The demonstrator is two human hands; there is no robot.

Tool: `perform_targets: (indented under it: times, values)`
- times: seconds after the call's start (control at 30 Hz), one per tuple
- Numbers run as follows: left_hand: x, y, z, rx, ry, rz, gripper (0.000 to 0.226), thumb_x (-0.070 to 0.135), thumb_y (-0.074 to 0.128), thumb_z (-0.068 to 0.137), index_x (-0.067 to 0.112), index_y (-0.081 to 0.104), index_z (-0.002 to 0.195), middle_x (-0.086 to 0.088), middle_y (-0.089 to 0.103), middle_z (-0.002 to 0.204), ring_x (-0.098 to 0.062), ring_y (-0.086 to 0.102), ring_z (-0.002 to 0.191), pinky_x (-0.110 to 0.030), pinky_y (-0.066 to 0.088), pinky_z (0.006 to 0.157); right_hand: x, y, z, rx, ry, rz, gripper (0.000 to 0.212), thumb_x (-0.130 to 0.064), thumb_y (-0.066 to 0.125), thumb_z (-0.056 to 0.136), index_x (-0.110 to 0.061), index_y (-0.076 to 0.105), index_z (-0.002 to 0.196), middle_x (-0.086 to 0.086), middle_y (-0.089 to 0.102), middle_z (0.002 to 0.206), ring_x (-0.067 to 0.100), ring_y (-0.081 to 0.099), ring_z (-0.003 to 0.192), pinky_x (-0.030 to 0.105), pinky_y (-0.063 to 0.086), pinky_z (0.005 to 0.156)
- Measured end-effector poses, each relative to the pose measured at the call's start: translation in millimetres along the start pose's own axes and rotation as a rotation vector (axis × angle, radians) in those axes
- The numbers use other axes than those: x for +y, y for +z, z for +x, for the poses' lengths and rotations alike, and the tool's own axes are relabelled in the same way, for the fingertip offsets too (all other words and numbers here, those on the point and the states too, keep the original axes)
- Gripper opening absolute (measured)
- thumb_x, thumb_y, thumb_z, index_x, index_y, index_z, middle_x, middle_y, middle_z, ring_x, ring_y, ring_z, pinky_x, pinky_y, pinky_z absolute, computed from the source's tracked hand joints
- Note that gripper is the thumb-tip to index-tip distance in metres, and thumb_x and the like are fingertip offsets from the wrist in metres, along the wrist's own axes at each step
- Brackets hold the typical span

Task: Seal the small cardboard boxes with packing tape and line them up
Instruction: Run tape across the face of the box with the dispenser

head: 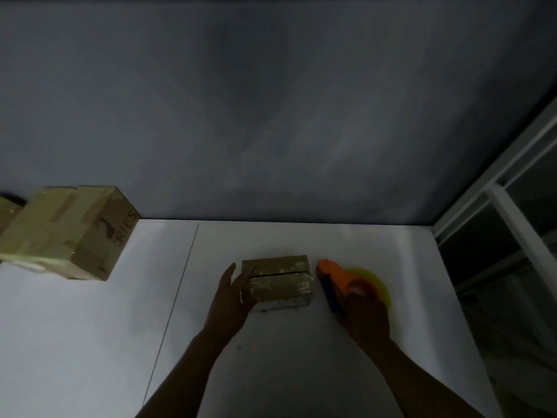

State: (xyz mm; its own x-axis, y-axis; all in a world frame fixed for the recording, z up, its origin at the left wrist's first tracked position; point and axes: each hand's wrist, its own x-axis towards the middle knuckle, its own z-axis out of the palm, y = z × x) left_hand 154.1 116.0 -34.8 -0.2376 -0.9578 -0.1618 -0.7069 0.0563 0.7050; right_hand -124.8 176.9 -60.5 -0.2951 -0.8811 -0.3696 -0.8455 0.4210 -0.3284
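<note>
A small cardboard box lies on the white table, its top flaps showing a seam and shiny tape over the near half. My left hand grips the box's left end, thumb on top. Just right of the box, my right hand holds an orange and blue tape dispenser with a yellow roll, its head close to the box's right end. A larger taped cardboard box stands at the far left, with part of another box behind it at the frame edge.
A grey wall rises behind the table. A white-framed window or door runs along the right side past the table's edge. A thin seam crosses the tabletop left of my left arm.
</note>
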Motion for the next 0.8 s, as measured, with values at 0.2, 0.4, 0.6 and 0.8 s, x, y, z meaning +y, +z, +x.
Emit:
perform_targets:
  times: [0.2,0.4,0.6,0.8]
  values:
    - [4,-5,4,-0.012,0.008,0.143,0.083,0.069,0.051,0.077,0.023,0.034,0.144,-0.018,0.021,0.154,-0.036,0.042,0.129,-0.044,0.044,0.1,1,-24,-9,0.205,-0.058,0.048,0.037,-0.029,0.065,0.085,-0.007,0.062,0.114,0.01,0.064,0.108,0.031,0.058,0.103,0.037,0.044,0.084]
    - [38,-17,8,0.055,0.029,0.033,0.079,0.076,0.046,0.073,0.029,0.046,0.137,-0.012,0.031,0.151,-0.031,0.039,0.133,-0.042,0.037,0.107,0,-69,-25,0.169,0.113,1.006,0.011,-0.015,0.06,0.091,-0.009,0.067,0.097,0.018,0.068,0.101,0.028,0.066,0.09,0.034,0.055,0.073]
    - [111,-29,11,0.001,0.039,-0.267,0.038,0.046,0.047,0.093,0.028,0.054,0.126,0.004,0.06,0.125,-0.009,0.056,0.111,-0.015,0.043,0.093,-19,-109,-41,0.024,-0.118,1.354,0.024,-0.023,0.069,0.066,-0.009,0.073,0.085,0.01,0.074,0.081,0.021,0.07,0.075,0.026,0.055,0.06]
    - [133,-55,10,-0.148,-0.251,-0.814,0.034,0.037,0.053,0.093,0.011,0.067,0.11,-0.011,0.072,0.101,-0.026,0.069,0.095,-0.043,0.054,0.087,-32,-117,-40,0.009,-0.194,1.275,0.059,-0.043,0.068,0.047,-0.006,0.071,0.092,0.012,0.072,0.088,0.028,0.068,0.085,0.033,0.053,0.07]
